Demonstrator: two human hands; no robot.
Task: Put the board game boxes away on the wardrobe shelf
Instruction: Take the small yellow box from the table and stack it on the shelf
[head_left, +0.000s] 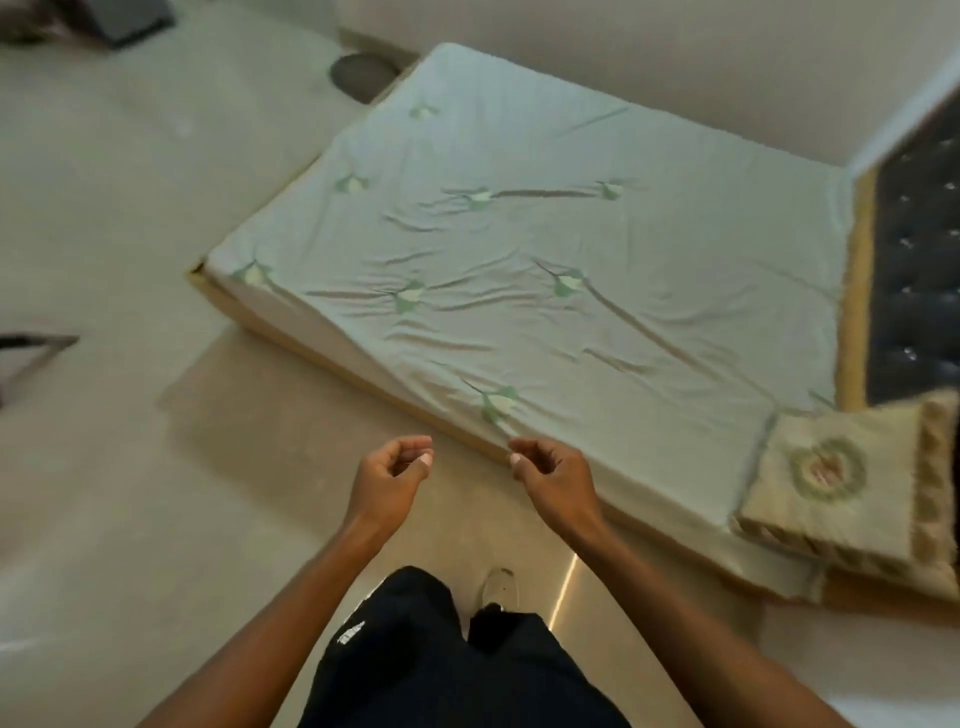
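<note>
No board game box and no wardrobe shelf show in the head view. My left hand (392, 475) hangs in front of me over the floor, fingers loosely curled, holding nothing. My right hand (548, 475) is level with it, a little to the right, near the bed's front edge, fingers also loosely curled and empty. The two hands are apart and touch nothing.
A low bed (519, 249) with a pale green leaf-print sheet fills the middle and right. A patterned pillow (852, 478) lies at its near right corner, below a dark tufted headboard (919, 270). Beige tiled floor (130, 467) spreads left. A dark round object (361, 75) lies by the bed's far corner.
</note>
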